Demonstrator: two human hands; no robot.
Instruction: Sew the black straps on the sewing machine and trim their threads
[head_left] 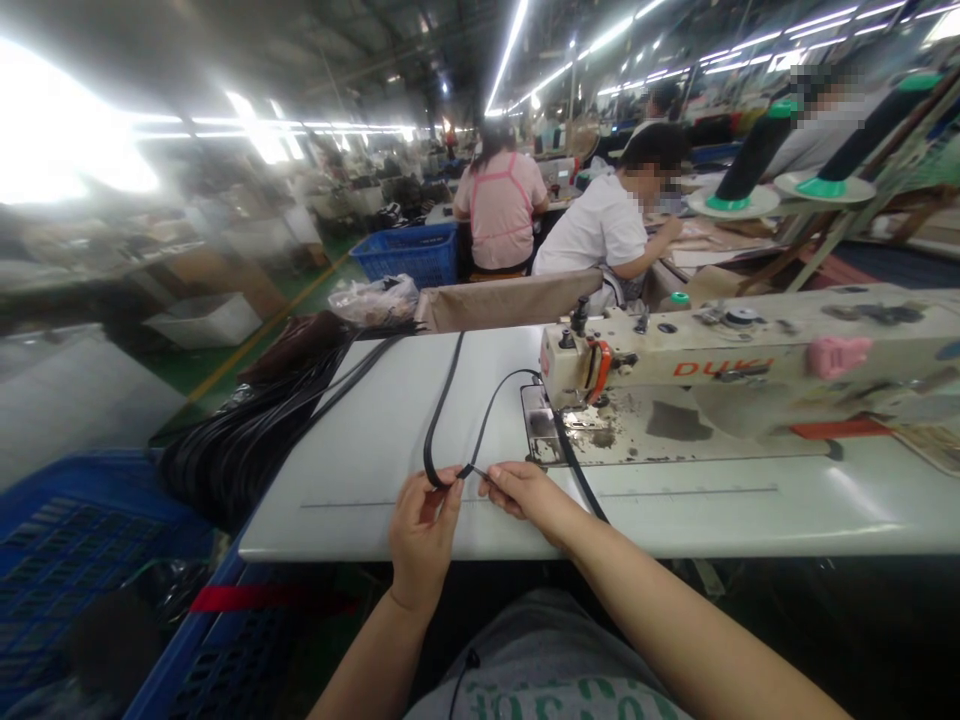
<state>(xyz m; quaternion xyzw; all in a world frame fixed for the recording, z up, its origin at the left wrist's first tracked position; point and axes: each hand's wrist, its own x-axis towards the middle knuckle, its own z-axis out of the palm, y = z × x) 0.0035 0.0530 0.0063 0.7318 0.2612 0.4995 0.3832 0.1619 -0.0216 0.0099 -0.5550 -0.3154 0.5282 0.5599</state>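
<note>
My left hand (426,515) pinches a black strap (444,400) near its end, above the front of the white sewing table (360,450). Just to the right, my right hand (517,490) is closed on a small thin tool, its tip touching the strap end between the hands. The strap loops back across the table, and a thinner black strip (491,405) curves toward the sewing machine (585,365). Another black strap (579,465) runs from under the machine's head to the table's front edge.
A bundle of black straps (232,460) hangs over the table's left side. Blue crates (75,560) stand at lower left. Thread cones (757,155) rise behind the machine. Two people (501,200) sit ahead, beyond a brown fabric-lined box (510,303).
</note>
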